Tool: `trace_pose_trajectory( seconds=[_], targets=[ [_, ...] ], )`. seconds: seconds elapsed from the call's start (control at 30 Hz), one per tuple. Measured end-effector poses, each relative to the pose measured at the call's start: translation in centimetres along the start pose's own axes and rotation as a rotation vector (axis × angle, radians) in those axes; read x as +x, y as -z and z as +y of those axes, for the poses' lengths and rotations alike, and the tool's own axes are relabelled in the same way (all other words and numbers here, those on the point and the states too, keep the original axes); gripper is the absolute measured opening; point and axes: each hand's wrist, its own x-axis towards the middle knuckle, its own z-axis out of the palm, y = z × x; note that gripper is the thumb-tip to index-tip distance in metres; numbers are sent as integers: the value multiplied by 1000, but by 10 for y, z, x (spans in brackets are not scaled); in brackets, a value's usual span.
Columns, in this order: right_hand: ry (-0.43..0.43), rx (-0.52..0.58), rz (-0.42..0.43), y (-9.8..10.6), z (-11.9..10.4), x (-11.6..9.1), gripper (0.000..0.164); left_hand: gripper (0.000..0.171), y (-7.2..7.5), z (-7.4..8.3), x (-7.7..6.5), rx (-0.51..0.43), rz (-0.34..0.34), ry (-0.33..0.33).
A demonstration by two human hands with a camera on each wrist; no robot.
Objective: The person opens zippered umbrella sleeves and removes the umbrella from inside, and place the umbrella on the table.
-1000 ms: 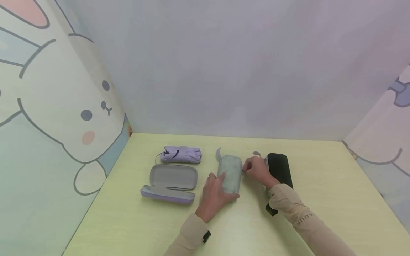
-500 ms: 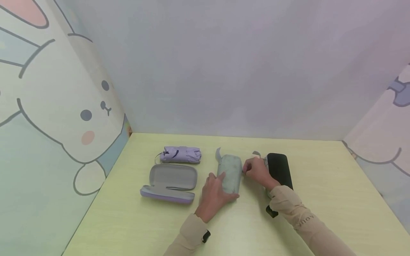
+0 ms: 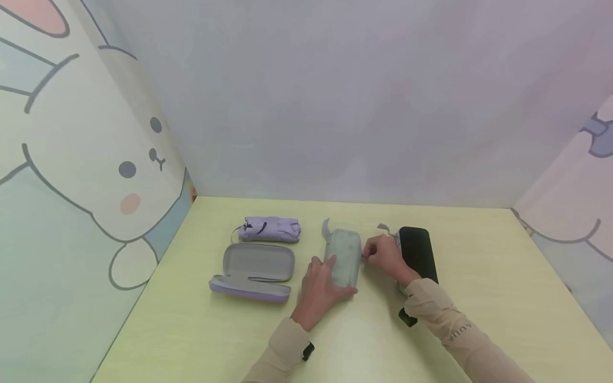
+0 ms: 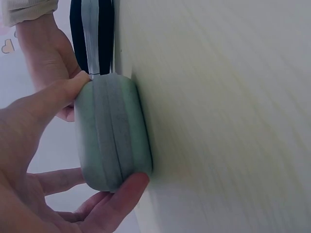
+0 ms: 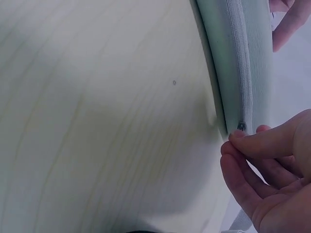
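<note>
A pale green zip pouch [image 3: 346, 255] lies on the table in the middle of the head view, a grey strap [image 3: 326, 229] sticking up from its far left corner. My left hand [image 3: 318, 290] grips its near end, thumb on the near right corner and fingers along the left side. In the left wrist view, the grey zip band runs round that end. My right hand [image 3: 385, 254] is at the pouch's right side. Its thumb and forefinger pinch the zipper pull by the dark slider [image 5: 242, 126]; the fingertips hide most of the pull.
Right of the pouch lies a black-topped case [image 3: 419, 252], partly under my right forearm. On the left, an unfolded glasses case [image 3: 258, 263] shows a grey lining and purple shell. Behind it lies a folded lilac umbrella [image 3: 270, 230]. A pale wall [image 3: 359, 133] rises behind the table.
</note>
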Motion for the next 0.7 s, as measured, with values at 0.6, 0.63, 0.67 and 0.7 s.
trace_pose_trajectory(
  seconds=[0.6,0.63,0.67,0.7],
  targets=[
    [39,-18,13,-2,0,-6,23,85,0,-1,0,-2,-4,2],
    [40,-18,13,-2,-1,-7,22,84,0,-1,0,-2,-2,2],
    [39,-16,13,-2,-2,-7,22,85,0,-1,0,3,-3,4],
    [37,-15,11,-2,-2,-8,22,85,0,-1,0,3,-2,5]
  ],
)
